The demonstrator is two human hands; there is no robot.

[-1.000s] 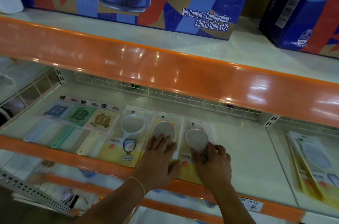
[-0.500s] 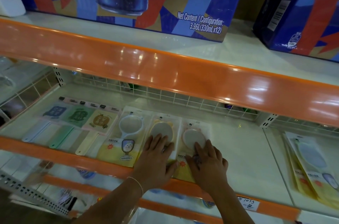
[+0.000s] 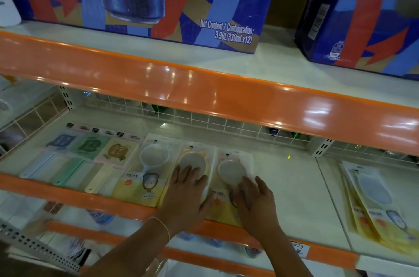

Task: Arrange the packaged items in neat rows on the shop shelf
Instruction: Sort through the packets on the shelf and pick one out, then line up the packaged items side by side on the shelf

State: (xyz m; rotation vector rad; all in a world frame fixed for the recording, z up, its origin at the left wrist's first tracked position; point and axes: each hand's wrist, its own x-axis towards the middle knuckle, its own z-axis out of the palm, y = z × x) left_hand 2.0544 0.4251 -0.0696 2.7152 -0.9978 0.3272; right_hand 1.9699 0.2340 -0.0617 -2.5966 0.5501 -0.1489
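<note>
Two hands on packaged items in the shelf [image 3: 294, 186] row, left hand [image 3: 186, 195] flat, fingers together, on the middle packet [image 3: 195, 158], right hand [image 3: 256, 199] at 3 o'clock, fingers loosely spread, touching the end packet [image 3: 231, 167]

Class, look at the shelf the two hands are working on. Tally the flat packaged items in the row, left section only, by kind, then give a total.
Long-handled paddle packs (blue, green, tan): 3
Round mirror-like packs (white-rimmed, one under the left hand, one under the right hand): 3
Total: 6
</note>
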